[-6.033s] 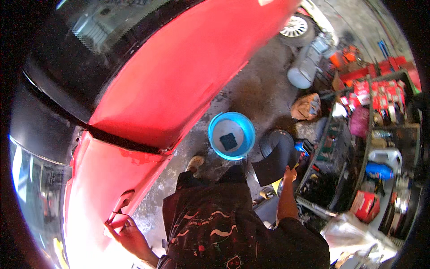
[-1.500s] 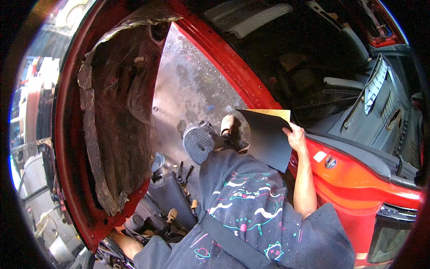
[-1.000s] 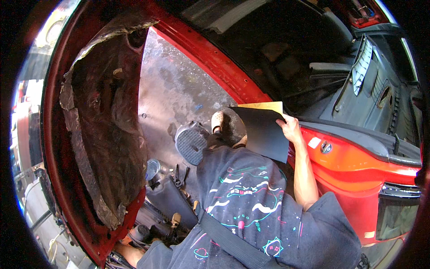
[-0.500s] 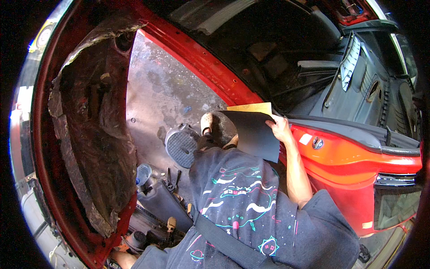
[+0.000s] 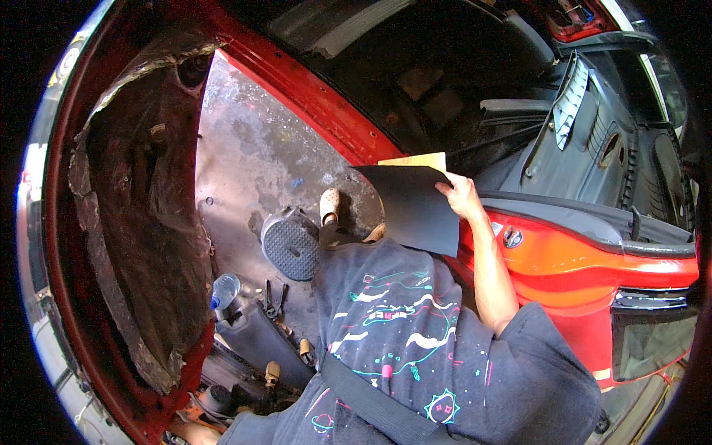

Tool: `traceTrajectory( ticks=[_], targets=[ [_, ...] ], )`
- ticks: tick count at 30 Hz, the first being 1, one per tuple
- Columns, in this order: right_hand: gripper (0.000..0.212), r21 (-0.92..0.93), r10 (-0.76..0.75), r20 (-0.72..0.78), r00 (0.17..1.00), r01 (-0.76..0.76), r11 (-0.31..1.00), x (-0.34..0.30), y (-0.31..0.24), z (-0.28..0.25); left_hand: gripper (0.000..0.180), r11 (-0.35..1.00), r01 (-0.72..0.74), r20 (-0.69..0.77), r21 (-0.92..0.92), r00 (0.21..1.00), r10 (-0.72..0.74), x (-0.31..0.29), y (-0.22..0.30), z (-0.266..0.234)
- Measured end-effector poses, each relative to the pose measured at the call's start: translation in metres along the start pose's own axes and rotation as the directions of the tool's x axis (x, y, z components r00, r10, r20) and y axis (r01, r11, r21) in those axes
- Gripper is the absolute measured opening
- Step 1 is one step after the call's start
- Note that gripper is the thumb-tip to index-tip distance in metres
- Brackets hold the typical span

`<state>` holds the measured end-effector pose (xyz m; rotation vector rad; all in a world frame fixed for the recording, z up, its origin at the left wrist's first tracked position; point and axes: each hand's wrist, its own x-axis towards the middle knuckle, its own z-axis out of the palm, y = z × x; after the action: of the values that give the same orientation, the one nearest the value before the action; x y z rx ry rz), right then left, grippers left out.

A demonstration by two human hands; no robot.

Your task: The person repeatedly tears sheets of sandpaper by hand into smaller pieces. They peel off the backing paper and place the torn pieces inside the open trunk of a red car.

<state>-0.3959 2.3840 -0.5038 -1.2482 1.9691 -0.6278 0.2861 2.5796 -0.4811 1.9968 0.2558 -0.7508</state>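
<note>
My right hand (image 5: 461,196) grips a dark grey sheet (image 5: 424,211) by its upper right corner, thumb on the face towards me. The sheet looks like sandpaper and bends slightly. A strip of yellow sheet (image 5: 419,160) shows behind its top edge. At the lower left, my left hand (image 5: 194,432) is only partly in view beside an orange-and-grey tool (image 5: 199,410). Its fingers are hidden, so what it holds, if anything, does not show.
A red car door (image 5: 549,259) stands at the right, the car's red sill (image 5: 297,89) ahead. Another red panel with a dark lining (image 5: 148,208) rises at the left. A grey step stool (image 5: 291,246), pliers-like tools (image 5: 276,298), a clear container (image 5: 226,286) and a dark case (image 5: 259,334) are on the floor.
The view has shifted slightly, so the surroundings sit a little further left. My right hand keeps its hold on the dark sheet, which has tilted slightly. My left hand stays at the lower left.
</note>
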Motion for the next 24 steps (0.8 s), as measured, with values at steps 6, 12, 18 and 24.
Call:
traceTrajectory(
  ticks=[6, 12, 18, 24],
  targets=[
    [0.027, 0.158, 0.053, -0.146, 0.988, -0.03, 0.987, 0.009, 0.019, -0.021, 0.042, 0.998, 0.056, 0.01, 0.027, 0.998, -0.057, -0.009, -0.035, 0.0],
    [0.024, 0.463, 0.236, -0.261, 0.936, -0.093, 0.881, 0.011, 0.055, -0.008, 0.041, 0.965, 0.202, 0.084, 0.166, 0.972, -0.218, -0.004, -0.085, 0.056],
    [0.03, 0.939, 0.288, -0.151, 0.946, 0.046, 0.341, 0.014, 0.049, 0.007, 0.025, 0.633, -0.627, 0.811, 0.454, 0.585, -0.002, -0.081, -0.131, 0.347],
    [0.027, 0.996, 0.329, 0.034, 0.944, -0.059, 0.068, 0.026, 0.05, 0.009, 0.063, 0.891, -0.041, 0.885, 0.453, -0.1, -0.455, -0.252, -0.078, 0.519]
  ],
)
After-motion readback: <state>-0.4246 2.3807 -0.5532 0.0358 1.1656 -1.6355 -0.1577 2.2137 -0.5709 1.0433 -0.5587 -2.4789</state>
